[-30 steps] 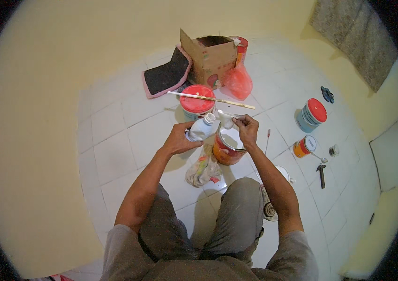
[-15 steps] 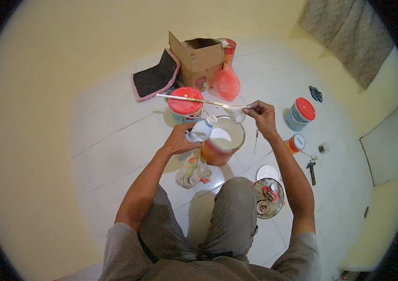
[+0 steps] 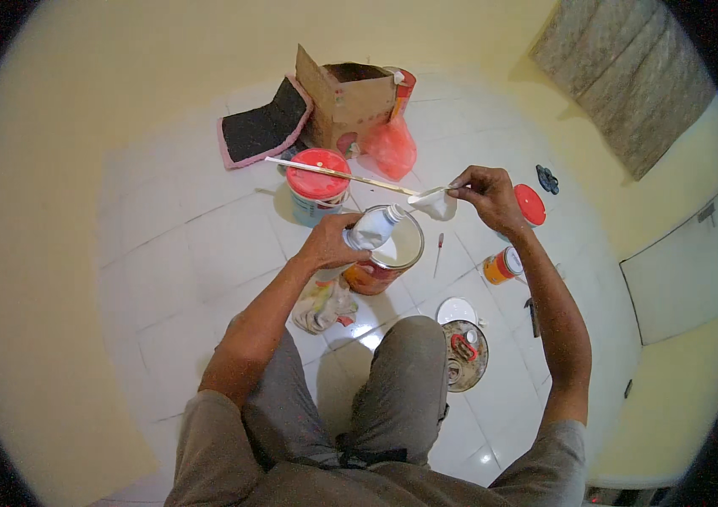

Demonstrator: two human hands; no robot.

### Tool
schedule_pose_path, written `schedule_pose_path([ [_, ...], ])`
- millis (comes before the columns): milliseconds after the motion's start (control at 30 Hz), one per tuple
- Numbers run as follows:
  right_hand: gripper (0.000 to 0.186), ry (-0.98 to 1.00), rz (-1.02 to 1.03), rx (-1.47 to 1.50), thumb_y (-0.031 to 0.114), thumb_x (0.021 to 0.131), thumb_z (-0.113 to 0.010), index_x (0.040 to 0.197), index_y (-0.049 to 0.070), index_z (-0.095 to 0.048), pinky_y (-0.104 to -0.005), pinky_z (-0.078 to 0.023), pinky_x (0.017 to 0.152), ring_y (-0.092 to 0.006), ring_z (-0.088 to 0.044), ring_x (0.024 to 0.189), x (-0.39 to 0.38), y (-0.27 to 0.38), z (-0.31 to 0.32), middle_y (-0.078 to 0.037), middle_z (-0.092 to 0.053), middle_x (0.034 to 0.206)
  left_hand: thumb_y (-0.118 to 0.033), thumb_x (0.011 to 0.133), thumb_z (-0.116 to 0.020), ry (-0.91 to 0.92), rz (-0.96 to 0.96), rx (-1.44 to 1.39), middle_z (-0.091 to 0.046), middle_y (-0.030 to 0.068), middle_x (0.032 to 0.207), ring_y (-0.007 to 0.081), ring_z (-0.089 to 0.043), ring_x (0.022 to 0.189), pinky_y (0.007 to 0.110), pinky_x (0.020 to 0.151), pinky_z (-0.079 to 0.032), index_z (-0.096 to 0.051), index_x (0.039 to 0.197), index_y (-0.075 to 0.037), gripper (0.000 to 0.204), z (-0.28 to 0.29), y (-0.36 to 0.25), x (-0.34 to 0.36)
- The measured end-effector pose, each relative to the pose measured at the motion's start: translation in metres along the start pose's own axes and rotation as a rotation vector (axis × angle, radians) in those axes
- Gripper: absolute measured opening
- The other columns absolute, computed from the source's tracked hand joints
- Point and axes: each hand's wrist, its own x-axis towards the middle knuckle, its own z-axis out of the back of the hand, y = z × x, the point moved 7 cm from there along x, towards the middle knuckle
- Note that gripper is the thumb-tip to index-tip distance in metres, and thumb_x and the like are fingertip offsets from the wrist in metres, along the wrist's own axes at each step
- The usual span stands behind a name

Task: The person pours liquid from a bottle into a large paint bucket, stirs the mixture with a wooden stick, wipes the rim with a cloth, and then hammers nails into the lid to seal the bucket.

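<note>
My left hand [image 3: 330,243] is wrapped round a white plastic bottle [image 3: 369,230], which tilts so that its open mouth points up and right. The bottle hangs over the near-left side of an open paint can [image 3: 373,277] with white paint inside. A white funnel [image 3: 435,204] hangs from the pinched fingers of my right hand [image 3: 487,196], just right of the bottle mouth and apart from it. A long thin stick [image 3: 338,175] runs from above a red-lidded bucket [image 3: 316,203] to the funnel. Whether my right fingers also grip the stick is hard to see.
A crumpled rag [image 3: 323,308] lies left of the can. To the right are a screwdriver [image 3: 439,255], a small orange tin [image 3: 502,265], a white lid [image 3: 458,311] and a stained round can top [image 3: 475,372]. Behind stand a cardboard box [image 3: 363,110] and a red plastic bag [image 3: 390,150].
The bottle has tipped further right and its mouth has come closer to the funnel. My right hand and the funnel have shifted right of the can. The whole view has turned slightly.
</note>
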Motion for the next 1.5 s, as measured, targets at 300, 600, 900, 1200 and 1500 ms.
schedule_pose_path([
  [300, 0.007, 0.092, 0.016, -0.127, -0.001, 0.085, -0.075, 0.092, 0.0, -0.074, -0.0306, -0.054, 0.07, -0.012, -0.068, 0.076, 0.009, 0.018, -0.003, -0.009, -0.076, 0.084, -0.025, 0.064, -0.091, 0.018, -0.016, -0.008, -0.075, 0.0174, 0.116, 0.0281, -0.073, 0.105, 0.04, 0.097, -0.056, -0.07, 0.125, -0.002, 0.069, -0.004, -0.002, 0.003],
  [600, 0.009, 0.127, 0.037, -0.28, 0.004, 0.085, -0.076, 0.094, 0.006, -0.076, -0.0335, -0.056, 0.068, -0.0196, -0.072, 0.072, 0.016, 0.04, -0.007, -0.011, -0.077, 0.087, -0.023, 0.063, -0.09, 0.006, -0.016, -0.013, -0.075, 0.0161, 0.117, 0.0258, -0.073, 0.106, 0.04, 0.098, -0.055, -0.07, 0.127, -0.002, 0.07, -0.005, 0.002, 0.003],
  [900, 0.009, 0.149, 0.057, -0.427, 0.008, 0.084, -0.075, 0.093, 0.009, -0.076, -0.0373, -0.058, 0.07, -0.0257, -0.075, 0.076, 0.023, 0.058, -0.009, -0.01, -0.077, 0.087, -0.023, 0.062, -0.091, -0.004, -0.041, -0.036, -0.075, 0.0151, 0.116, 0.0257, -0.073, 0.105, 0.039, 0.097, -0.056, -0.07, 0.125, -0.002, 0.069, -0.003, 0.007, 0.003],
  [1200, 0.008, 0.159, 0.198, -0.522, 0.01, 0.082, -0.074, 0.09, 0.01, -0.074, -0.0412, -0.055, 0.067, -0.0309, -0.073, 0.075, 0.027, 0.075, -0.011, -0.012, -0.074, 0.083, -0.024, 0.062, -0.091, -0.002, -0.069, -0.064, -0.076, 0.0169, 0.112, 0.0271, -0.074, 0.102, 0.04, 0.096, -0.056, -0.07, 0.123, 0.0, 0.069, -0.005, 0.004, 0.005],
  [1500, 0.009, 0.218, 0.335, -0.642, 0.0, 0.082, -0.074, 0.088, 0.006, -0.073, -0.038, -0.057, 0.067, -0.0293, -0.072, 0.075, 0.027, 0.104, -0.018, -0.011, -0.073, 0.082, -0.024, 0.061, -0.092, 0.001, -0.064, -0.043, -0.075, 0.0177, 0.113, 0.0281, -0.073, 0.103, 0.04, 0.096, -0.056, -0.07, 0.123, 0.001, 0.07, -0.003, 0.004, 0.004],
])
